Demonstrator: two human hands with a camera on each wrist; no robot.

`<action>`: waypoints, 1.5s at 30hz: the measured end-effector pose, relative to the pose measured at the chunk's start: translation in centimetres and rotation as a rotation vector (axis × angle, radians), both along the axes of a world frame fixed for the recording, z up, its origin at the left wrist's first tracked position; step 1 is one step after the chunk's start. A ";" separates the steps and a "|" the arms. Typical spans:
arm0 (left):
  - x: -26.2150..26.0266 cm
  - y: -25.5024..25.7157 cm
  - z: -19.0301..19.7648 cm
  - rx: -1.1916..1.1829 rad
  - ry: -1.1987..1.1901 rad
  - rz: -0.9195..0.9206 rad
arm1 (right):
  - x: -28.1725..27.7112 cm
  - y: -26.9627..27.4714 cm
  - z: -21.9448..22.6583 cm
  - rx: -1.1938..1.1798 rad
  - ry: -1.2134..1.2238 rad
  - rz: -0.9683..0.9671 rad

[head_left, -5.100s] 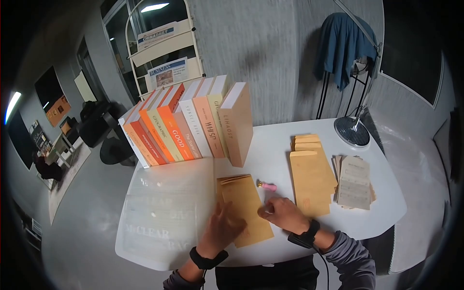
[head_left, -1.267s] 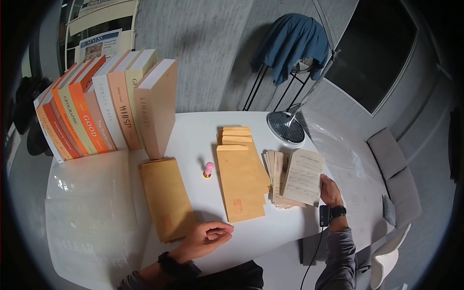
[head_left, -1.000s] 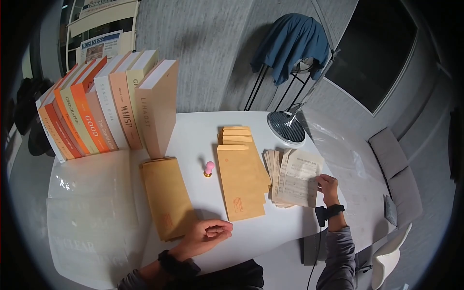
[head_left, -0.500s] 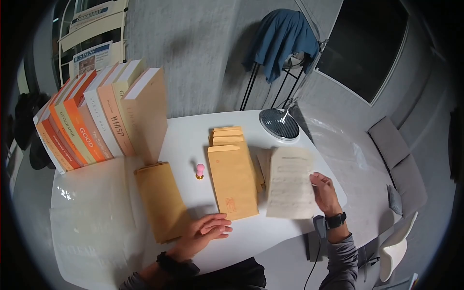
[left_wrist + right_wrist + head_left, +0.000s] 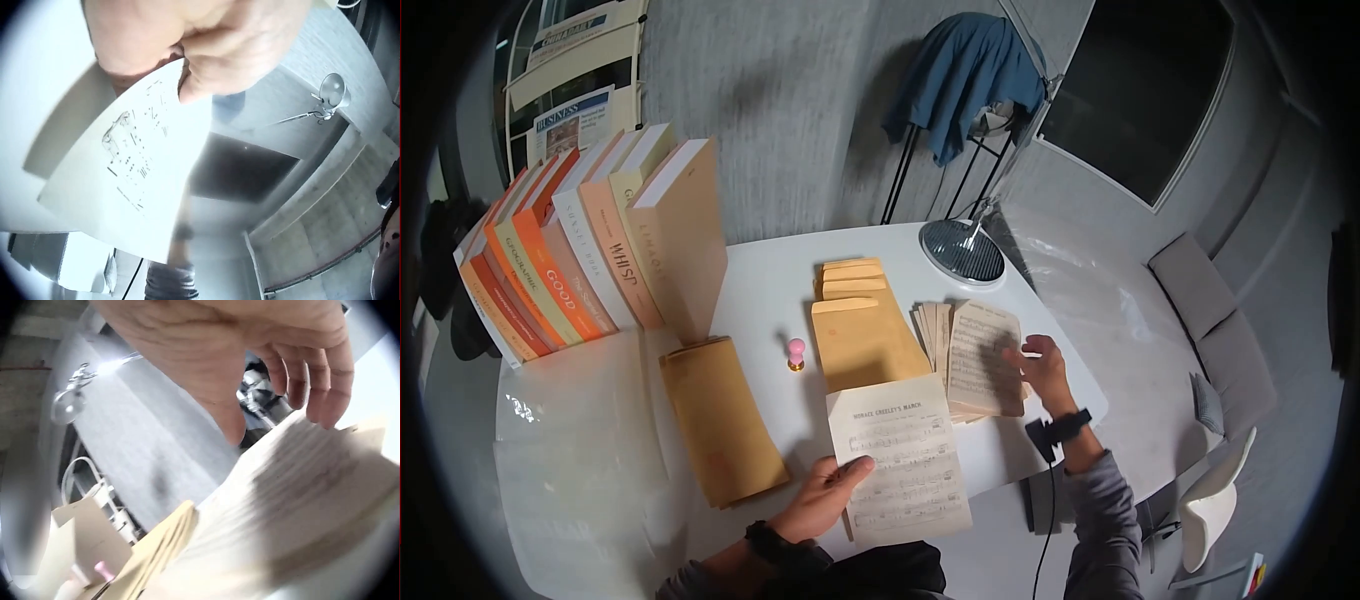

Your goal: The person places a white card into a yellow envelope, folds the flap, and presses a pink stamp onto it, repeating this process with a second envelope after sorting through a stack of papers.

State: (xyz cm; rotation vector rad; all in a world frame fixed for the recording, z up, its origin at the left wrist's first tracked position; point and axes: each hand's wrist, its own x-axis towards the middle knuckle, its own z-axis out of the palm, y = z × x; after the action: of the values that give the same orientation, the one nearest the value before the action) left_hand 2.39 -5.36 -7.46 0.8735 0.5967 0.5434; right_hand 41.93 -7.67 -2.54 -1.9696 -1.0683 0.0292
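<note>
My left hand [image 5: 818, 502] pinches the left edge of a sheet of music [image 5: 905, 462], thumb on top of the printed face. Its heading reads "Horace Greeley's March", and its upper part overlaps a fan of brown envelopes [image 5: 862, 342]. In the left wrist view the sheet [image 5: 134, 156] hangs from between thumb and fingers. My right hand [image 5: 1045, 372] is over the right side of the pile of sheet music [image 5: 983, 350], thumb and fingers parted and holding nothing. The right wrist view shows the fingertips [image 5: 326, 415] right at the edge of that pile.
A second stack of brown envelopes [image 5: 725, 425] lies left of a pink-handled stamp [image 5: 797, 350]. Clear plastic bags [image 5: 575, 470] cover the table's left end, with a row of upright books [image 5: 590, 255] behind them. A lamp base [image 5: 962, 252] stands at the back right.
My right hand lifted the top music sheet from the pile and brought it left. My left hand now holds it; the right hand has let go and returned over the pile.
</note>
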 end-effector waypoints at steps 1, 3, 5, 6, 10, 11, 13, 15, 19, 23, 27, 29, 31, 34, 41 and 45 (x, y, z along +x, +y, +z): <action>0.0 0.1 0.2 0.022 0.012 -0.014 | 1.0 0.6 0.0 -0.115 0.110 -0.054; -0.2 0.0 1.0 0.031 0.025 -0.022 | 2.3 2.1 0.3 -0.342 0.333 -0.160; -0.3 -0.1 1.3 0.025 0.040 -0.019 | 2.9 2.9 -0.8 -0.333 0.211 -0.095; -0.4 -0.1 1.4 0.014 0.047 -0.016 | 2.6 3.1 -0.7 -0.330 0.152 -0.062; -0.6 0.1 1.1 -0.034 0.007 -0.012 | 2.6 3.0 0.8 -0.290 0.391 0.028; -0.6 0.1 0.9 -0.031 0.006 -0.013 | 3.1 2.5 0.6 -0.276 0.400 0.056; -0.5 0.1 0.5 -0.030 0.004 -0.016 | 3.2 1.5 0.2 -0.220 0.457 0.117; -0.4 0.0 0.5 -0.007 0.021 -0.011 | 3.0 1.1 0.5 -0.173 0.466 0.133; -0.4 0.0 0.4 0.020 -0.005 -0.022 | 2.3 0.2 1.3 -0.144 0.440 0.106; -0.6 0.0 1.5 0.032 -0.030 -0.012 | 3.5 -0.4 0.8 -0.107 0.432 0.031; -0.7 0.1 1.5 0.054 -0.042 -0.028 | 4.3 -1.1 0.4 0.118 0.704 0.105; -0.6 0.2 1.4 0.079 -0.041 -0.035 | 4.3 -1.2 0.8 0.203 0.820 0.199; -0.7 0.3 1.5 0.120 0.007 -0.052 | 3.5 -1.3 1.6 0.252 0.833 0.229; -0.9 0.3 2.3 0.138 0.035 -0.096 | 1.4 -1.5 3.4 0.286 0.814 0.278; -1.1 0.0 2.3 0.292 -0.089 -0.090 | -7.0 -1.5 5.8 0.273 0.685 0.415; -0.4 0.0 3.1 0.580 -0.253 0.123 | -12.1 -1.7 5.0 0.256 0.747 0.495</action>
State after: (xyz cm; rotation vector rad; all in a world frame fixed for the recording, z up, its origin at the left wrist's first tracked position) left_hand 1.96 -5.36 -4.32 1.2922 0.2588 0.9493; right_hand 29.84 -9.39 2.42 -1.2473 -0.9521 0.7900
